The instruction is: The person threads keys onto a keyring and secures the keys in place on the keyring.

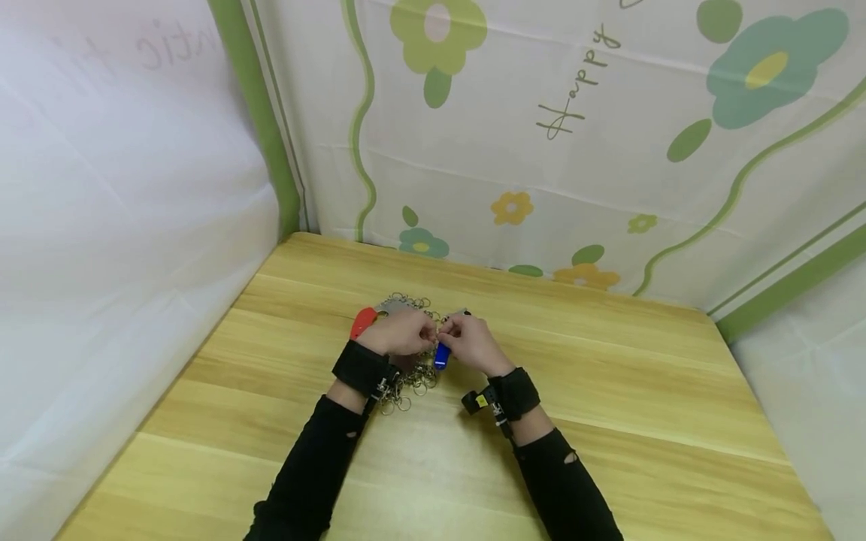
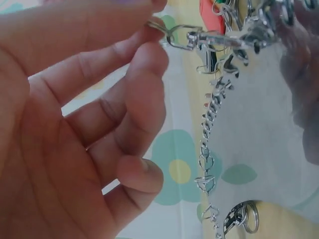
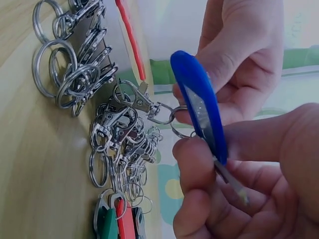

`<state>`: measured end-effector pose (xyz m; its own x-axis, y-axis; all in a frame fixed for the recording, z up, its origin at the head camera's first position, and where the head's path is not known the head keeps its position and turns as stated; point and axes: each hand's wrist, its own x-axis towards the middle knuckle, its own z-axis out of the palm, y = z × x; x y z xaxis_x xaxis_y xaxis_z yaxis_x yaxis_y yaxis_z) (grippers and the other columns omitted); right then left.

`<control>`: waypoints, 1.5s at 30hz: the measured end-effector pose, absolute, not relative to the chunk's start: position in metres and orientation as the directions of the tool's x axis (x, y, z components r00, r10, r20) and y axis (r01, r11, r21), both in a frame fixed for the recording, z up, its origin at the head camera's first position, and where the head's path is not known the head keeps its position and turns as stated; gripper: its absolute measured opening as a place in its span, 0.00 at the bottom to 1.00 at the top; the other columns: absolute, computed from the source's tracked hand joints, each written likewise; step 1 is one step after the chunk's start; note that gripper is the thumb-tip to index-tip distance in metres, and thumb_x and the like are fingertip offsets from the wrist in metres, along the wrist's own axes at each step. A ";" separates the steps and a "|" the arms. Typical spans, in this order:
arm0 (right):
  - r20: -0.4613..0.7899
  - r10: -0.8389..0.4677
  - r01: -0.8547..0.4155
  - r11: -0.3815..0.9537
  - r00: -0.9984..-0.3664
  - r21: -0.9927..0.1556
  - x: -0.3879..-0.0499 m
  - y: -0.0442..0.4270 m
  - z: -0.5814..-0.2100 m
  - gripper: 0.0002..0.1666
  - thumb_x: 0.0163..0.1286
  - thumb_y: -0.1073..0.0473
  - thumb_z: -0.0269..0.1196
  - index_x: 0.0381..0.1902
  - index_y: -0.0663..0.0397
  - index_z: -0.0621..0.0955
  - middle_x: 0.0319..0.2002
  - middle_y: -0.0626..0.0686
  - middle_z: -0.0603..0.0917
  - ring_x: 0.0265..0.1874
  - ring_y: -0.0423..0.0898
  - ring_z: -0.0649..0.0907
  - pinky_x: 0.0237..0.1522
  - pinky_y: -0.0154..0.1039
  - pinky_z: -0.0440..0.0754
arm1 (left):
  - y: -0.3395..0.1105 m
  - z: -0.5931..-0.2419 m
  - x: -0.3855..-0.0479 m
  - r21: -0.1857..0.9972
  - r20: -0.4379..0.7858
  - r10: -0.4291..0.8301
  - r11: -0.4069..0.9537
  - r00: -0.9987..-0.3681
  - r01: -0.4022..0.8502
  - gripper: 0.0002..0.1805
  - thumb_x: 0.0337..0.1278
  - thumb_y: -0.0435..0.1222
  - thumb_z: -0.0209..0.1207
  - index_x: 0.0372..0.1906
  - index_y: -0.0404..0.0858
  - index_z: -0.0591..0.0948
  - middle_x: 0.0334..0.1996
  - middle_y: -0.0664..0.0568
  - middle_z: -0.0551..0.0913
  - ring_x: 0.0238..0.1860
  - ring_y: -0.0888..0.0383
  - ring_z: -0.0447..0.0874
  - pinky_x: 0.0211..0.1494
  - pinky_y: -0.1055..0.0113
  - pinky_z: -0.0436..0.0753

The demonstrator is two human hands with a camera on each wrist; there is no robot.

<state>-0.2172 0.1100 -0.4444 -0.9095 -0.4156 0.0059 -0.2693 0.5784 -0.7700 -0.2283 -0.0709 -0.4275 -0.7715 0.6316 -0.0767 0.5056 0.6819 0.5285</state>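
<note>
My left hand (image 1: 404,331) pinches a split ring (image 2: 158,26) between thumb and fingertips, its other fingers loosely curled. A metal swivel clasp (image 2: 192,37) is linked to that ring. My right hand (image 1: 471,342) grips what looks like a blue nail clipper (image 3: 198,97); its metal end sticks out below the fingers. The ring between the hands reaches the clipper's end, but the fingers hide whether it is joined. Beside and under the left hand lie several clasps with rings (image 3: 107,129). A red piece (image 1: 363,321) lies beyond the left wrist.
A grey, shiny sheet (image 2: 269,124) with a chain (image 2: 207,129) along its edge stands beside the left hand. Green (image 3: 109,224) and red (image 3: 125,219) pieces with rings lie near the clasps. The wooden table (image 1: 609,391) meets a flowered cloth (image 1: 473,158) at the back.
</note>
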 end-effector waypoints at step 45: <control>-0.011 -0.394 -0.243 0.589 -0.919 -0.771 -0.217 0.108 -0.446 0.04 0.68 0.62 0.61 0.32 0.57 0.80 0.24 0.50 0.80 0.24 0.56 0.82 0.22 0.36 0.76 | -0.070 -0.426 -0.226 0.530 -0.112 0.611 0.704 -0.784 0.473 0.16 0.65 0.35 0.53 0.19 0.43 0.71 0.14 0.57 0.64 0.15 0.62 0.62 0.24 0.71 0.64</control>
<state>-0.2170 0.1084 -0.4463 -0.9189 -0.3944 -0.0112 -0.2434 0.5890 -0.7706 -0.2264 -0.0704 -0.4257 -0.7841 0.6105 -0.1118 0.4729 0.7042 0.5296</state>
